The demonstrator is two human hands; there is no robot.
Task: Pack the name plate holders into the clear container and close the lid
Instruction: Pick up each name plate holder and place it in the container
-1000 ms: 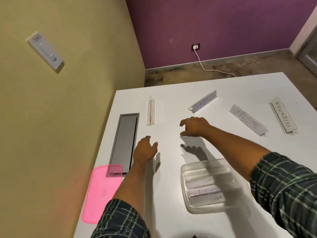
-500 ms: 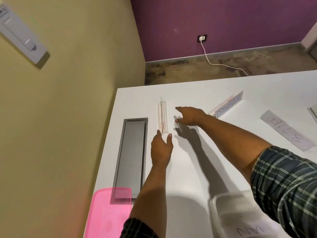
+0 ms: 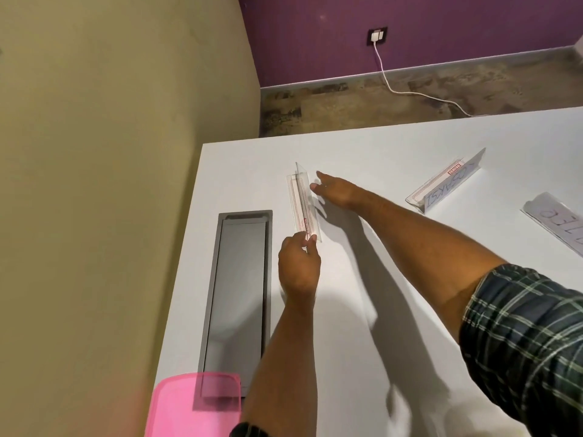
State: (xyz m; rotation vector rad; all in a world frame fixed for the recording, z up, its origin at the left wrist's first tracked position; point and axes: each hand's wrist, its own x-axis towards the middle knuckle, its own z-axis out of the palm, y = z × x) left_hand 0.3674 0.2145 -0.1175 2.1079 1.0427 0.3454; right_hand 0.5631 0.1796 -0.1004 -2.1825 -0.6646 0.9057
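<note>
A clear name plate holder (image 3: 302, 201) with red edging lies lengthwise on the white table (image 3: 391, 146), far left of centre. My left hand (image 3: 298, 268) pinches its near end between thumb and fingers. My right hand (image 3: 336, 190) reaches in from the right, fingers spread, fingertips touching the holder's far right side. Two more holders with handwritten labels lie to the right: one standing like a tent (image 3: 448, 186), one flat at the frame's edge (image 3: 556, 223). The pink lid (image 3: 189, 405) lies at the table's near left corner. The clear container is out of view.
A long grey hatch (image 3: 236, 294) is set into the table along its left side, partly under the pink lid. A beige wall stands close on the left. A white cable (image 3: 419, 94) runs over the floor beyond the table's far edge.
The view has shifted forward, so the container has left the frame. My left hand has closed on the holder's near end, and my right hand has reached its far side.
</note>
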